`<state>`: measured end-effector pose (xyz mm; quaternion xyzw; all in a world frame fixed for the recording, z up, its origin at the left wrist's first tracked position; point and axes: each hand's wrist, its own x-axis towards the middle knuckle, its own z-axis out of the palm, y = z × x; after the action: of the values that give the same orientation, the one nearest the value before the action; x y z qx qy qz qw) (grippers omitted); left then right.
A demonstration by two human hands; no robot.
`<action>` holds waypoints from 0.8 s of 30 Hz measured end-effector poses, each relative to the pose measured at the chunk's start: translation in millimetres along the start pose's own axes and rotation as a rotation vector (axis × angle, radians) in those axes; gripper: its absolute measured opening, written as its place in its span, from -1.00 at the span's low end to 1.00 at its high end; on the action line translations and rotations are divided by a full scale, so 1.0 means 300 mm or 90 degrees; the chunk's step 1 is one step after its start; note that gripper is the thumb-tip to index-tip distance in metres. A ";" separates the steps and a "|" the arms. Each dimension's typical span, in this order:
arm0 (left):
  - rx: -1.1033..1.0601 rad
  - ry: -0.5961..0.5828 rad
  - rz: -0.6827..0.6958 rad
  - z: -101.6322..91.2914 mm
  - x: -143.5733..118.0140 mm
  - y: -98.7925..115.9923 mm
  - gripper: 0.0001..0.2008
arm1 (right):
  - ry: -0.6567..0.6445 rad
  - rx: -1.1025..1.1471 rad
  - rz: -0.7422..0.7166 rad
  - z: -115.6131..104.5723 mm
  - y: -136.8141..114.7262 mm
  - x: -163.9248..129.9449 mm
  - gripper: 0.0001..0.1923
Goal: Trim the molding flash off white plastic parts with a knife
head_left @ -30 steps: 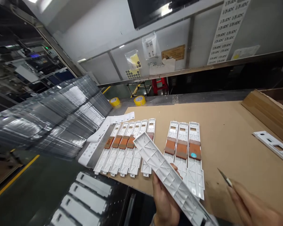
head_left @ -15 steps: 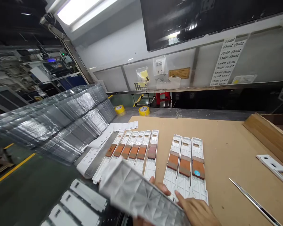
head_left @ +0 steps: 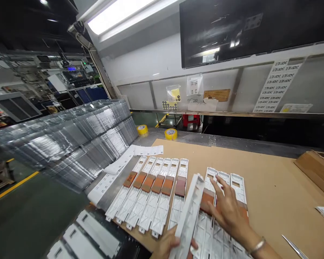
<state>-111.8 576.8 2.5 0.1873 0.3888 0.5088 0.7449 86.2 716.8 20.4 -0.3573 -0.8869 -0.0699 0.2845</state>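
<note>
Cardboard-topped bench [head_left: 270, 201] — hands [head_left: 229, 210] apart, left [head_left: 166, 245] gripping white strip [head_left: 189, 212].

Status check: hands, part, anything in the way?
Left hand gripping a tilted white strip. Right hand open over orange-block strips, partly hiding them. Metal tool off to the right on brown sheet.

Two hands [head_left: 229, 208], one held strip [head_left: 189, 208], six strips [head_left: 138, 205] left, three strips [head_left: 238, 189] right, two tape rolls [head_left: 171, 134], one box [head_left: 313, 172].

The left hand [head_left: 166, 245] grips a white strip [head_left: 188, 212] at the counter's [head_left: 191, 137] near edge, right hand [head_left: 230, 210] spread above similar strips [head_left: 240, 196].
</note>
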 end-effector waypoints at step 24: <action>-0.161 0.120 -0.016 0.093 0.272 -0.174 -0.28 | -0.558 0.255 0.145 0.103 0.185 0.141 -0.66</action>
<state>-43.6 632.1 -46.9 0.0383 0.3920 0.5600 0.7289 84.9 792.8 13.8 -0.3862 -0.8742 0.2905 -0.0466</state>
